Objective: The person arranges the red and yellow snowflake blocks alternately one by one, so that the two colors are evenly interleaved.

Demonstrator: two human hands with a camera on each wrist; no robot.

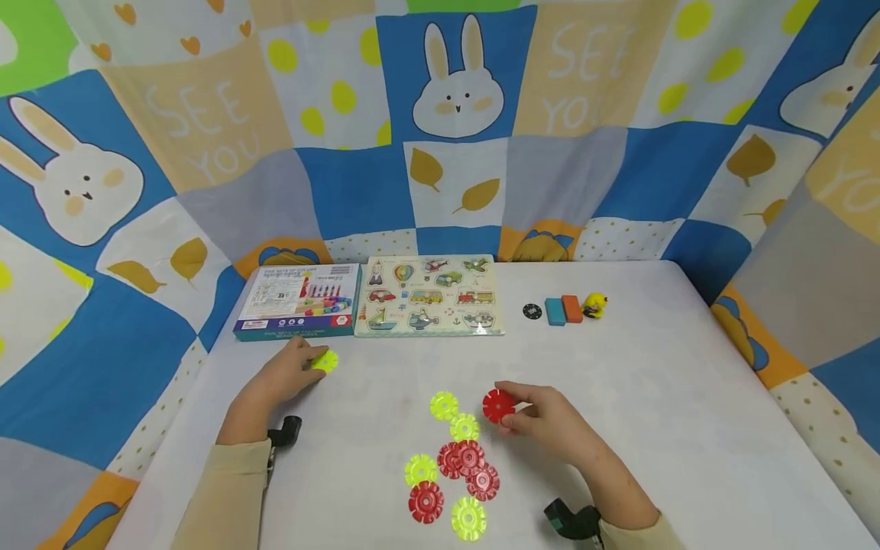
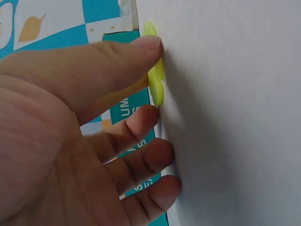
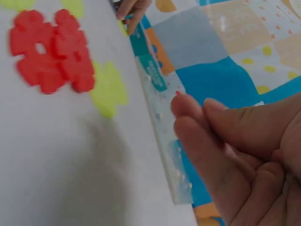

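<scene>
My left hand (image 1: pixel 285 374) pinches a yellow-green notched plastic disc (image 1: pixel 326 361) between thumb and fingers, just in front of the box. In the left wrist view this disc (image 2: pixel 156 89) stands on edge against the white tabletop, the other fingers loosely bent below it. My right hand (image 1: pixel 546 420) holds a red notched disc (image 1: pixel 498 406) by its side, right of the loose discs. The right wrist view hides most of that disc behind the fingertips. Several yellow-green discs (image 1: pixel 443 406) and red discs (image 1: pixel 425 502) lie between the hands, some overlapping.
A teal-edged box (image 1: pixel 296 302) and a wooden picture puzzle board (image 1: pixel 430 296) lie side by side at the back. Farther right are a black round chip (image 1: pixel 532 312), a blue block (image 1: pixel 555 312), an orange block (image 1: pixel 572 308) and a yellow duck (image 1: pixel 594 305). Patterned cloth (image 1: pixel 461 183) hangs behind.
</scene>
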